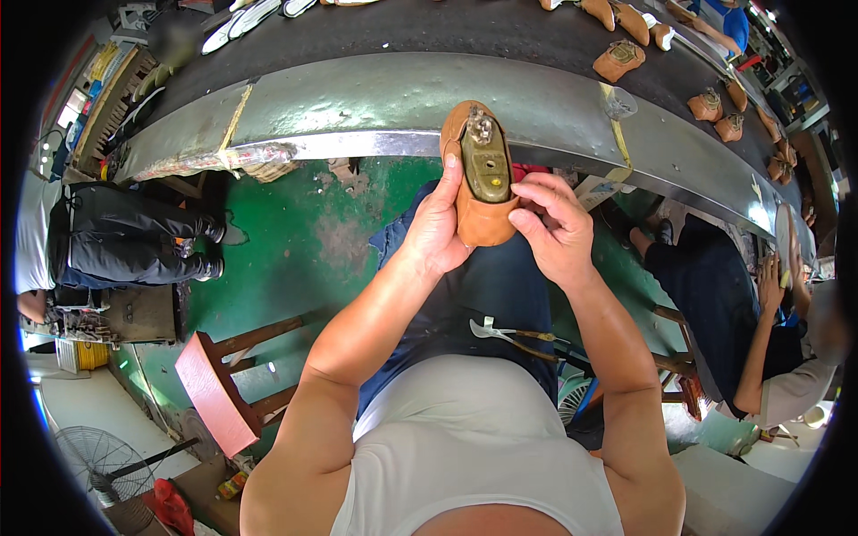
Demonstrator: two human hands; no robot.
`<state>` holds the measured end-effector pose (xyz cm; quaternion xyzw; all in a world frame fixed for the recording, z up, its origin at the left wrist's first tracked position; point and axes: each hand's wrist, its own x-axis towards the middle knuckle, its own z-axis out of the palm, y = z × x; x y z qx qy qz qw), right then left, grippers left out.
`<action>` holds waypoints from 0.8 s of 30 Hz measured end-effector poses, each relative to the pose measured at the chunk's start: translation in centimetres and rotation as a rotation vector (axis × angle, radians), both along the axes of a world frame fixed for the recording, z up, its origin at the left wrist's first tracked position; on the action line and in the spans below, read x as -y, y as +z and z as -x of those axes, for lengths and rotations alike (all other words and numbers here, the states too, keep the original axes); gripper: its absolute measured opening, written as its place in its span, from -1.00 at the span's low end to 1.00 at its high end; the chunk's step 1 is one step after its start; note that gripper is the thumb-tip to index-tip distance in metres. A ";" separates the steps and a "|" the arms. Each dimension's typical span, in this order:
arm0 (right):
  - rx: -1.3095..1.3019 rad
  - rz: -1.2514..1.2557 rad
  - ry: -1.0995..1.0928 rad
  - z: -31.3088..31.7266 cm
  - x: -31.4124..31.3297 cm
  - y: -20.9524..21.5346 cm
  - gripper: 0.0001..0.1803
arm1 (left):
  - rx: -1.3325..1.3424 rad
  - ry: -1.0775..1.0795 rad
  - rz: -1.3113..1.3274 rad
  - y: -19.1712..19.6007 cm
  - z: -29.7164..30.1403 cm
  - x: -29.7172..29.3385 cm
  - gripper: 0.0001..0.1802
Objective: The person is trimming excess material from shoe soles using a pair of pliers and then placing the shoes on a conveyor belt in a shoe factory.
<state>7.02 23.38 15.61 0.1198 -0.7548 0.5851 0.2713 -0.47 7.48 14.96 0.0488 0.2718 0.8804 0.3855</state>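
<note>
A tan leather shoe upper (487, 225) is stretched over an olive-green shoe last (488, 170), toe away from me, above my lap. My left hand (438, 230) is closed round its left side, thumb lying along the leather. On the right, my right hand (559, 230) pinches the upper's edge near the heel between thumb and fingers. The last's top faces up, with a small hole and a yellow spot; something greyish and crumpled sits near its far end. Pincers (511, 333) with dark handles lie across my lap.
Ahead runs a dark conveyor belt (393, 36) with a metal edge (357, 98), carrying several tan shoe uppers (618, 60) and white soles (241, 24). A pink-topped stool (217, 393) and a fan (94, 456) stand left. People are at both sides; one at right holds a sole (784, 246).
</note>
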 end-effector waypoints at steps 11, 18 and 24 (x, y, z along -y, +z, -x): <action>0.254 0.297 0.158 -0.6 0.4 -3.8 -0.16 | -0.062 0.088 0.152 -3.6 -0.3 -1.4 -0.36; 0.408 1.056 0.247 3.0 -3.8 0.7 -0.29 | -0.339 0.044 0.200 -0.9 1.8 -3.7 -0.25; 0.266 0.916 -0.151 17.9 -14.5 3.5 -0.57 | -0.417 -0.116 0.495 -2.0 6.5 -1.3 -0.38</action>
